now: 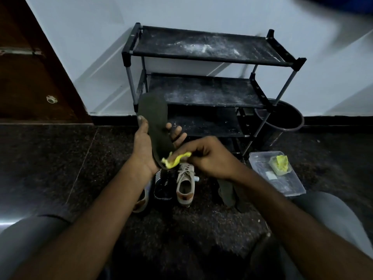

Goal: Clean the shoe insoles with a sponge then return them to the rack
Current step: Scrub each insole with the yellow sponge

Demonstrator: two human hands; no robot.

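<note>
- Brown wooden door (30, 77) stood at far left.
- Left hand (143, 145) gripped a dark insole (154, 120), thumb on one edge, fingers curled round the other; the insole was held up, tilted, in front of the rack.
- Yellow sponge (174, 161) touched the insole's lower end.
- Right hand (209, 156) pinched the sponge, fingers curled.
- Black shoe (163, 187) and beige sneaker (185, 187) lay side by side on the floor below the hands.
- Black three-shelf rack (201, 45) stood against the wall, shelves dusty.
- Two more dark insoles (228, 194) lay on the floor under the right wrist.
- Dark bucket (279, 123) sat beside the rack.
- Clear tub (294, 186) held another yellow sponge (281, 163).
</note>
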